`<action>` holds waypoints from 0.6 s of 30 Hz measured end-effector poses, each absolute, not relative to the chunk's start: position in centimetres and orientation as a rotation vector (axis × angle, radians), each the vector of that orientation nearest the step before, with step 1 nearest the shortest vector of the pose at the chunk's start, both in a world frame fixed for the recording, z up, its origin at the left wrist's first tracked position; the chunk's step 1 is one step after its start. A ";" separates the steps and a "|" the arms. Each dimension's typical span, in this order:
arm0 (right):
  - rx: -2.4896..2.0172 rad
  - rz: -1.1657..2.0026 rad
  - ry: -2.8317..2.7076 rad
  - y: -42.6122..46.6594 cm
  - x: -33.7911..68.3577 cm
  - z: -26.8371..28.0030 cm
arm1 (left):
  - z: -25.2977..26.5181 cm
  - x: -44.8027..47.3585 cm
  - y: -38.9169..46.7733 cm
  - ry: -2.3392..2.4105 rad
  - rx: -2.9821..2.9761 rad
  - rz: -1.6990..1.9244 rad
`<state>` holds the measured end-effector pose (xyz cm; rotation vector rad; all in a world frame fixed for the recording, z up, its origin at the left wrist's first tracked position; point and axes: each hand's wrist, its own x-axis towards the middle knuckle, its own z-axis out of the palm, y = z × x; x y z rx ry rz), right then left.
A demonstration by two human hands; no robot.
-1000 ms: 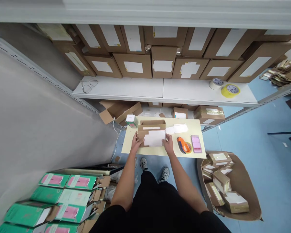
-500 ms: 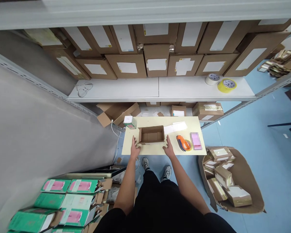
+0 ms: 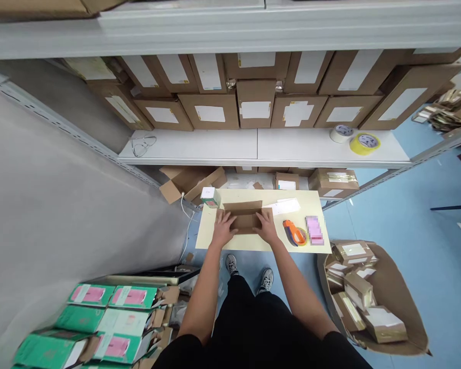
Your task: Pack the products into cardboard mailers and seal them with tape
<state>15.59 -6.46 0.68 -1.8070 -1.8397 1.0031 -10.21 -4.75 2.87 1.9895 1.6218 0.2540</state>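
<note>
A small open cardboard box (image 3: 245,221) lies on the cream-coloured table, its brown inside facing up. My left hand (image 3: 223,229) grips its left end, with the fingers bent over the wall. At the opposite end, my right hand (image 3: 267,227) holds the box in the same way. White paper sheets (image 3: 286,206) lie just beyond my right hand. Farther right are an orange tape dispenser (image 3: 292,233) and a pink, blurred-out item (image 3: 314,230). Near the table's far left corner stands a small green and white box (image 3: 210,197).
Behind the table (image 3: 207,241) rises a shelf (image 3: 200,146) with cardboard boxes and two tape rolls. A large carton (image 3: 407,312) of packed boxes stands on the floor at right. Green boxes (image 3: 77,318) are stacked at lower left, beside the grey wall.
Both hands have moved inward and forward from beside the cardboard box onto its two ends. The box's end flaps now stand spread under my hands. The whole view has shifted slightly.
</note>
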 end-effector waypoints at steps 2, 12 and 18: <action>-1.863 1.085 -1.895 -7.3 16.2 -0.4 | 1.1 -11.4 -5.6 1.662 1.955 0.168; -2.250 1.134 -1.942 -4.8 12.1 1.9 | -3.4 -11.8 -7.3 1.547 1.903 0.414; -2.514 1.317 -1.978 -1.0 11.6 2.9 | -3.0 -11.7 -7.2 1.527 1.863 0.455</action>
